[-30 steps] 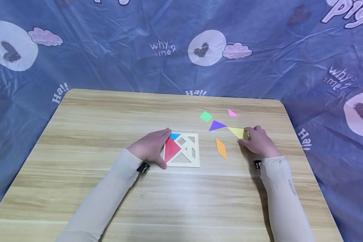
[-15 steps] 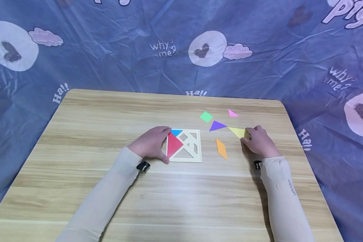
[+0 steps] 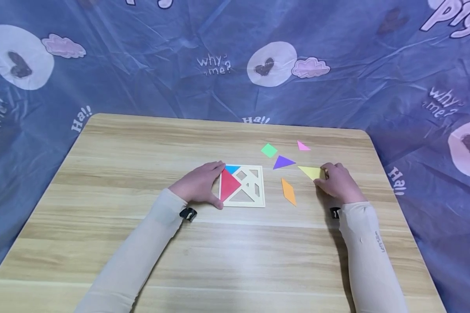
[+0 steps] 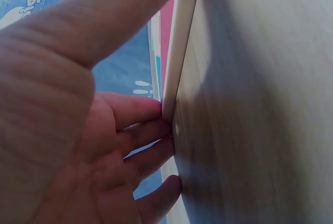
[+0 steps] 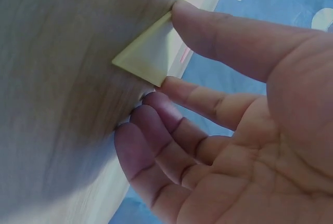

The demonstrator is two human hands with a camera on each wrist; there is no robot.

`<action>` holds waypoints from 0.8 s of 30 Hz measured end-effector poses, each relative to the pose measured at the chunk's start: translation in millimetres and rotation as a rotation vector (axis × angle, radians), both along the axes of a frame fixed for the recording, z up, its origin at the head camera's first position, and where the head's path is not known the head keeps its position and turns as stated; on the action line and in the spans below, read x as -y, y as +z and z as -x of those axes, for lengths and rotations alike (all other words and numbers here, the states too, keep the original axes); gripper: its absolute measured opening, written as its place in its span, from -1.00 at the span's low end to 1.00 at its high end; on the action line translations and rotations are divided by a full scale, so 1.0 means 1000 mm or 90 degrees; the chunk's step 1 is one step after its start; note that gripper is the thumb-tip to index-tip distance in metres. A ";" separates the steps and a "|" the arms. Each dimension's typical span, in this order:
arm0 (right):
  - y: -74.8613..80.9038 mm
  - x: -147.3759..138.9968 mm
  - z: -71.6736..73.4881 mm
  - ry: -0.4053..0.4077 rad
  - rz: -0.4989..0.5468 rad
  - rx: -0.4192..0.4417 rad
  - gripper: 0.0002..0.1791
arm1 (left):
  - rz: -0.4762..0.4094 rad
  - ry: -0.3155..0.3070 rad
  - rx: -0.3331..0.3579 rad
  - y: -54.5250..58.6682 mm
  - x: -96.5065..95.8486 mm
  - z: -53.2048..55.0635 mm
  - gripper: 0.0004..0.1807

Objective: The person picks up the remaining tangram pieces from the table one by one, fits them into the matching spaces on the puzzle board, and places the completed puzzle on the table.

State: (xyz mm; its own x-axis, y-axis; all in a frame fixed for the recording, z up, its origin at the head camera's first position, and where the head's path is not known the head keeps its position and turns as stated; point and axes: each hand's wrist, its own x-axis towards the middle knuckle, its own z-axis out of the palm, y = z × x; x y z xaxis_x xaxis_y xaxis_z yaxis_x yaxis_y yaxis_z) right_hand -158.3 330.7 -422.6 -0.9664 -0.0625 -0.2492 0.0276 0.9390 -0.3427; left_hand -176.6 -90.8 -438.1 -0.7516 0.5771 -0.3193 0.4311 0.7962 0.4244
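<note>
My left hand [image 3: 197, 183] grips the near and far left corners of a cream tangram board [image 3: 262, 195], thumb in front and fingers behind. In the board's left part lie a large red triangle [image 3: 229, 184] and, behind it, a blue piece [image 3: 232, 168]; its other cut-outs show no pieces. To the right, my right hand [image 3: 340, 183] pinches a yellow triangle [image 3: 311, 172] by its right end. In the right wrist view, the thumb and index finger touch opposite edges of the yellow triangle [image 5: 148, 57], low over the table.
Between board and right hand lies an orange parallelogram [image 3: 288, 192]. Farther back are a purple triangle [image 3: 283, 162], a green square [image 3: 269, 150] and a pink triangle [image 3: 303, 146]. The wooden table [image 3: 235, 265] ends at a blue printed cloth [image 3: 160, 87].
The left hand has slid the board away from the person and slightly right. The yellow triangle has shifted a little right with the right hand, leaving a gap beside the purple triangle.
</note>
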 end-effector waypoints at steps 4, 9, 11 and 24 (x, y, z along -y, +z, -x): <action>0.000 -0.001 -0.001 -0.011 0.016 0.006 -0.38 | 0.000 -0.001 0.004 0.000 0.000 -0.001 0.43; -0.001 -0.002 -0.001 -0.023 0.036 0.004 -0.36 | 0.001 0.003 0.002 0.000 -0.001 -0.001 0.42; -0.001 -0.002 -0.001 -0.028 0.044 0.002 -0.34 | 0.001 0.006 0.005 -0.001 -0.001 -0.002 0.42; 0.000 -0.004 -0.001 -0.049 0.043 -0.043 -0.29 | -0.007 0.003 -0.001 -0.001 -0.001 -0.001 0.43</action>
